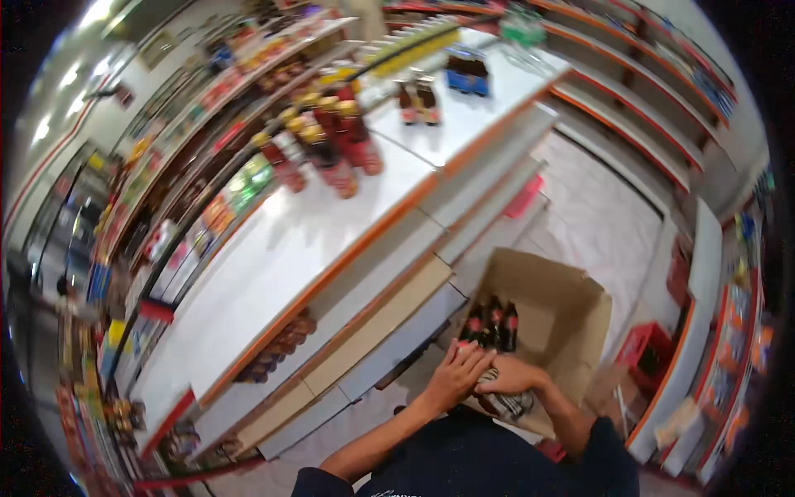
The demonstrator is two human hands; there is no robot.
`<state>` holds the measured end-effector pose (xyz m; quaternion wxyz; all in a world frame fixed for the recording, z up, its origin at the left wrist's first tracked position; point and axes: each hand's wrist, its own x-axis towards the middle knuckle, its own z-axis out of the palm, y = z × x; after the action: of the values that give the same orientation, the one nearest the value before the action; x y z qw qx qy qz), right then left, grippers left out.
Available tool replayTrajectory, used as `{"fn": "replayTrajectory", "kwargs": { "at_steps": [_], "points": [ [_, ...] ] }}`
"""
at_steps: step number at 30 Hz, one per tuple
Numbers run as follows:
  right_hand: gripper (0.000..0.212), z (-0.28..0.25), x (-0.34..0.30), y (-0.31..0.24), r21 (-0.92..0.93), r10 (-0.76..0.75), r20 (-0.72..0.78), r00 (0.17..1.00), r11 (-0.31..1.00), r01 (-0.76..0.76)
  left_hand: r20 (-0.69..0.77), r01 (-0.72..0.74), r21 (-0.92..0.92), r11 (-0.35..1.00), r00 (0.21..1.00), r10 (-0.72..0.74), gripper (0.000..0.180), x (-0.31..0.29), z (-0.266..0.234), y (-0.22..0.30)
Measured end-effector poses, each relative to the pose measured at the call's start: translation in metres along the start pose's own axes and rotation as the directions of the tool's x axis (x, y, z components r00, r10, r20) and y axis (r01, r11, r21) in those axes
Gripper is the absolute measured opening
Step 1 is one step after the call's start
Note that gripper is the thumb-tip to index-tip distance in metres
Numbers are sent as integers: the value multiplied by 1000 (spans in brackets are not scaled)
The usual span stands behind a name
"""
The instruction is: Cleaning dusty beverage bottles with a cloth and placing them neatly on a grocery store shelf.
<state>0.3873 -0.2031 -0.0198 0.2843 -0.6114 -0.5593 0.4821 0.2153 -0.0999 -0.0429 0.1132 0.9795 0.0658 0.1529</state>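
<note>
We have both hands together at the near left side of an open cardboard box (571, 319). Dark bottles (489, 325) with red labels stand inside the box, toward its left wall. Our left hand (460, 374) reaches in over the box's near left side, its fingers close together just beside the bottles; our right hand (513, 374) lies next to it, over a striped thing (509, 403) at the box's near edge, too blurred to name. We cannot tell whether either grip pinches anything. Left of the box runs a long white desk (248, 273), where more bottles (335, 153) with yellow caps stand in a cluster. Right of the box we see a red crate (644, 354), and beyond the box, shelves (617, 87) with orange edges.
</note>
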Motion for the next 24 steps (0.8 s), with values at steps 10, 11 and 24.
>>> {"fn": "replayTrajectory", "kwargs": {
  "at_steps": [10,11,24],
  "points": [
    [41,23,88,-47,-35,-63,-478,876,998,52,131,596,-545,590,755,-642,67,-122,-68,-27],
    [43,38,99,-62,-211,-213,-532,819,971,116,109,604,-544,583,739,-665,67,-136,-71,-28],
    [33,143,126,-199,8,-627,62,777,779,627,132,515,-852,99,393,-910,63,-246,-108,-23]
  ]
}}
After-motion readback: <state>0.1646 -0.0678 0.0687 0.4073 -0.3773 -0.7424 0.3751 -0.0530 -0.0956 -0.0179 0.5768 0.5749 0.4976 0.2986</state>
